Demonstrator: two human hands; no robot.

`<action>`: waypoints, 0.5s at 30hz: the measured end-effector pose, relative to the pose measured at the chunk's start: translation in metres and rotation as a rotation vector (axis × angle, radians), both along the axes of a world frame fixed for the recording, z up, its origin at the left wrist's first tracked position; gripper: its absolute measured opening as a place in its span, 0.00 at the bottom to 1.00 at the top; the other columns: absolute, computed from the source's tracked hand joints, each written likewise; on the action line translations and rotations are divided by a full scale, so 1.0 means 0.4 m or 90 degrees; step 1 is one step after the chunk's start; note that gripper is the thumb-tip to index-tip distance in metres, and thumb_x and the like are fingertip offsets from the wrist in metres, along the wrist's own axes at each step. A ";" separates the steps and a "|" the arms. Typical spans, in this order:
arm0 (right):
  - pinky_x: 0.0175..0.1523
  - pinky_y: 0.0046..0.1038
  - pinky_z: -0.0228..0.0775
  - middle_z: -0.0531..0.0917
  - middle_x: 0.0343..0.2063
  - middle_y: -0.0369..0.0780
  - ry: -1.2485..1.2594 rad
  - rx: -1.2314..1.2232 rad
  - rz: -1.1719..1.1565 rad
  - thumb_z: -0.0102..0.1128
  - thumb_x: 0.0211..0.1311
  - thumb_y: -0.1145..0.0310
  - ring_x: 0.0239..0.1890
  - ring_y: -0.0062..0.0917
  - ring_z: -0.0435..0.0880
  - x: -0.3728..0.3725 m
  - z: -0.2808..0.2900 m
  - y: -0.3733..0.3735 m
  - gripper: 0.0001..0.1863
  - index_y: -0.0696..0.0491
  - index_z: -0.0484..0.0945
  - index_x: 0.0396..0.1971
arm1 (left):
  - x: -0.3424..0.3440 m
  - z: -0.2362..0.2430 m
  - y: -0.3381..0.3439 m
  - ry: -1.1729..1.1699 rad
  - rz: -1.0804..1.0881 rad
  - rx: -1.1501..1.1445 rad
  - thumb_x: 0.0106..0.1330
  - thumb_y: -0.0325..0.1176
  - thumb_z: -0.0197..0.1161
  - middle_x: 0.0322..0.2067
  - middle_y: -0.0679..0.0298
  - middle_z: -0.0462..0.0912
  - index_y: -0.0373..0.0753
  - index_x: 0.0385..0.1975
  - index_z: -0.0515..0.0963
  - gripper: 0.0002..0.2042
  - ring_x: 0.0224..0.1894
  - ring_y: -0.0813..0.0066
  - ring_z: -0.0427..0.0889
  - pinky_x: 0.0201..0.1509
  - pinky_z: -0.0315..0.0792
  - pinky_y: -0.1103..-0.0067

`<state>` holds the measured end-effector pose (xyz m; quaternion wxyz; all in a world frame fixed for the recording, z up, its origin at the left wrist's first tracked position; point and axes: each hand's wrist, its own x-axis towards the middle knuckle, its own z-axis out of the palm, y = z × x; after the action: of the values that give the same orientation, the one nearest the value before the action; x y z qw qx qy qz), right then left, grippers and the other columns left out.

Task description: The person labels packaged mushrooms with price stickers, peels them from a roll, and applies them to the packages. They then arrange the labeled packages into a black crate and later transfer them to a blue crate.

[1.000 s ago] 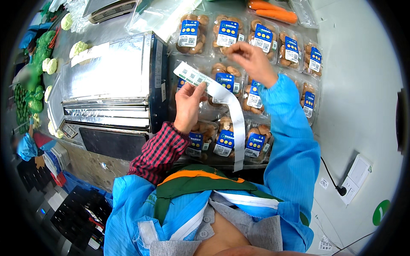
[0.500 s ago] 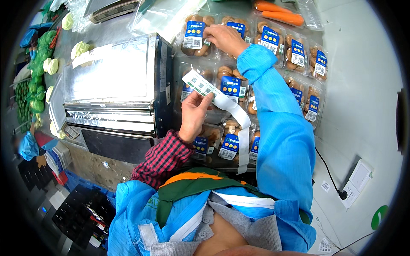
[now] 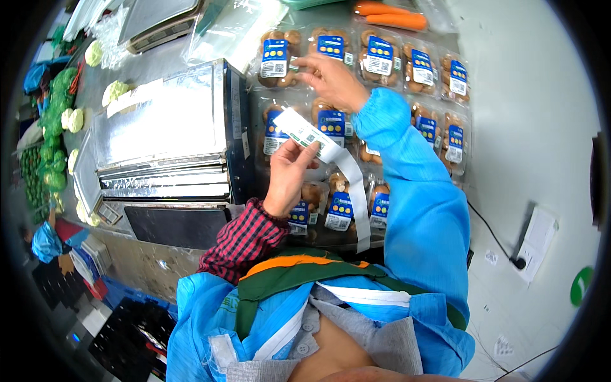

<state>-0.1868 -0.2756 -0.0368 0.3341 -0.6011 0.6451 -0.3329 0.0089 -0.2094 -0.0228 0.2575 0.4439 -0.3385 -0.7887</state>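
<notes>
My left hand pinches a strip of white stickers between thumb and fingers. Printed squares show at its upper end, and the long white tail curls down toward my front. My right hand is over the far rows, its fingers apart and nothing visible in them. Its fingertips are beside the right edge of the far-left mushroom pack; whether they touch it I cannot tell. Several clear packs of brown mushrooms with blue-and-white labels lie in rows, including one mushroom pack under my right wrist. My right sleeve hides some packs.
Left of the packs stands a bulky metal-topped machine. Farther back are a scale, clear plastic bags and carrots. A white wall with a plugged-in socket is on the right. Cabbages lie at the far left.
My right hand has lifted its fingers slightly back from the far-left pack's edge, and they have spread. My left hand still pinches the sticker strip. The whole view has shifted a little.
</notes>
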 end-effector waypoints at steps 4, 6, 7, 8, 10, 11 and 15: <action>0.53 0.29 0.70 0.76 0.50 0.42 -0.419 0.189 0.021 0.49 0.69 0.59 0.49 0.24 0.76 0.055 0.113 0.180 0.21 0.52 0.68 0.58 | 0.043 0.070 -0.007 0.055 -0.004 -0.037 0.64 0.30 0.61 0.33 0.71 0.81 0.38 0.40 0.78 0.07 0.29 0.87 0.75 0.33 0.69 0.86; 0.54 0.26 0.69 0.75 0.52 0.40 -0.599 0.153 0.006 0.53 0.66 0.55 0.51 0.21 0.75 0.090 0.145 0.321 0.26 0.52 0.66 0.60 | 0.056 0.098 -0.011 0.109 -0.007 -0.051 0.64 0.30 0.60 0.32 0.70 0.81 0.37 0.41 0.77 0.08 0.28 0.87 0.74 0.33 0.70 0.86; 0.52 0.26 0.71 0.77 0.49 0.42 -0.617 0.144 0.004 0.55 0.64 0.55 0.48 0.22 0.78 0.111 0.146 0.391 0.29 0.55 0.64 0.60 | 0.066 0.122 -0.007 0.120 -0.001 -0.057 0.65 0.30 0.59 0.31 0.70 0.80 0.37 0.38 0.77 0.06 0.27 0.86 0.74 0.32 0.70 0.86; 0.48 0.26 0.74 0.80 0.43 0.43 -0.624 0.200 0.061 0.57 0.64 0.61 0.43 0.24 0.80 0.126 0.152 0.443 0.27 0.59 0.65 0.59 | 0.084 0.137 -0.003 0.133 -0.004 -0.078 0.66 0.29 0.58 0.28 0.70 0.78 0.39 0.35 0.75 0.03 0.27 0.85 0.75 0.32 0.70 0.86; 0.41 0.25 0.77 0.83 0.36 0.43 -0.583 0.261 0.074 0.60 0.60 0.71 0.36 0.23 0.83 0.204 0.190 0.532 0.20 0.62 0.70 0.50 | 0.156 0.082 -0.025 0.197 -0.008 -0.117 0.67 0.31 0.55 0.31 0.69 0.78 0.42 0.32 0.74 0.03 0.35 0.81 0.76 0.40 0.70 0.82; 0.39 0.24 0.77 0.83 0.35 0.43 -0.560 0.269 0.075 0.62 0.58 0.72 0.33 0.22 0.83 0.260 0.201 0.568 0.18 0.63 0.71 0.47 | 0.197 0.083 -0.039 0.195 -0.012 -0.093 0.68 0.33 0.53 0.33 0.68 0.78 0.43 0.32 0.73 0.05 0.39 0.79 0.76 0.44 0.70 0.78; 0.38 0.25 0.76 0.84 0.34 0.43 -0.524 0.188 -0.010 0.64 0.56 0.68 0.31 0.23 0.84 0.473 0.232 0.787 0.19 0.62 0.74 0.45 | 0.269 0.160 -0.069 0.234 -0.149 -0.027 0.70 0.35 0.51 0.37 0.62 0.80 0.35 0.41 0.76 0.11 0.42 0.74 0.78 0.51 0.71 0.75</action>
<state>0.0024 0.0394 0.0562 0.6433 -0.3587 0.5036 -0.4515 0.1166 -0.2369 0.0413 0.2310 0.2449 -0.3512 -0.8737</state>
